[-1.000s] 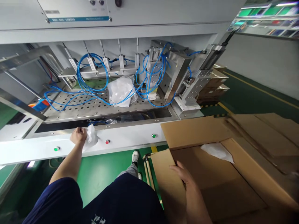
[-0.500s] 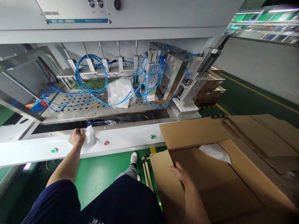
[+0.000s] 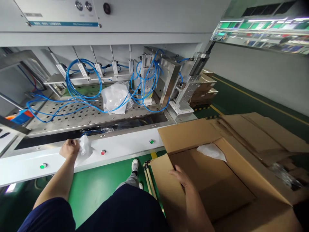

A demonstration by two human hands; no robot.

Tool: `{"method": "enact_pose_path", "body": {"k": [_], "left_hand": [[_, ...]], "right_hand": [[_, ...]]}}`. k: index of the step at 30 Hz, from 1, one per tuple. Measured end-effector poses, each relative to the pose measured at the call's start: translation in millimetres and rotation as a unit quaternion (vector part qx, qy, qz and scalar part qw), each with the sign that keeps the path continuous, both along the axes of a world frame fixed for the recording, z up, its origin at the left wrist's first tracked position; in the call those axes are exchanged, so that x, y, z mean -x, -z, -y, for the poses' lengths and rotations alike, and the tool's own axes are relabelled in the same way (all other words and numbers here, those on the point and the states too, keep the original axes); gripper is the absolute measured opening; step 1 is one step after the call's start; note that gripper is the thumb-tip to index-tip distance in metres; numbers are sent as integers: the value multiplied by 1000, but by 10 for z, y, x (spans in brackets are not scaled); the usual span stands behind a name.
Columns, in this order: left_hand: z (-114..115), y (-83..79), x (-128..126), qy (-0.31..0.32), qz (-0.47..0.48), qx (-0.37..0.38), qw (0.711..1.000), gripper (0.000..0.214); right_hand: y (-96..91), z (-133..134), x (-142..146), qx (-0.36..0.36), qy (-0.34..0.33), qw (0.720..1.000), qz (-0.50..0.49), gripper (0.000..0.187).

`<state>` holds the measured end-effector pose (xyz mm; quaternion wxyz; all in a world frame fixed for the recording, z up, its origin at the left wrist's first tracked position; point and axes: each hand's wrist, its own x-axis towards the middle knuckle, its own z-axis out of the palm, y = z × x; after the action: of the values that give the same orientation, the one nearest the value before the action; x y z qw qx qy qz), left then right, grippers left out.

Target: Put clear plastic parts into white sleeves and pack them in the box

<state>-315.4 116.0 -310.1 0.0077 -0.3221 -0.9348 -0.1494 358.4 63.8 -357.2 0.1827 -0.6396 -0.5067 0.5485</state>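
Note:
A thin white plastic bag (image 3: pixel 85 149) hangs from my left hand (image 3: pixel 70 148), whose fingers are closed round its gathered end above the white front ledge of the machine. My right hand (image 3: pixel 182 178) grips the near edge of an open cardboard box (image 3: pixel 160 180), by its left flap; some of its fingers are hidden from me. Inside the box, against the far wall, lies another white plastic bag (image 3: pixel 212 151). A larger white bag (image 3: pixel 117 96) rests on the perforated metal plate (image 3: pixel 70 112) of the machine, partly under blue tubing.
Loose blue air hoses (image 3: pixel 83 77) coil over the machine bed, near a row of small cylinders (image 3: pixel 98 69). Green buttons (image 3: pixel 151 141) and a red button (image 3: pixel 103 152) sit on the ledge. Flattened cardboard (image 3: pixel 267 132) lies beyond the box, and beige tubes (image 3: pixel 150 180) stand beside it.
My view has shifted to the right, so the machine appears further left. Both hands keep their holds, the left on the plastic bag and the right on the box.

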Motion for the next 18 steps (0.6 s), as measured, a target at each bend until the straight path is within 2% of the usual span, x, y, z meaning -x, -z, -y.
{"method": "enact_pose_path", "body": {"k": [10,18], "left_hand": [[24,-124,-57,10,2,43,999,46],[10,-45,21,22,-19,51,998,41]], "right_hand": [[-226,3,87,15,12,1000,-9,58],[-57,16,19,-2,12,1000,3,52]]}}
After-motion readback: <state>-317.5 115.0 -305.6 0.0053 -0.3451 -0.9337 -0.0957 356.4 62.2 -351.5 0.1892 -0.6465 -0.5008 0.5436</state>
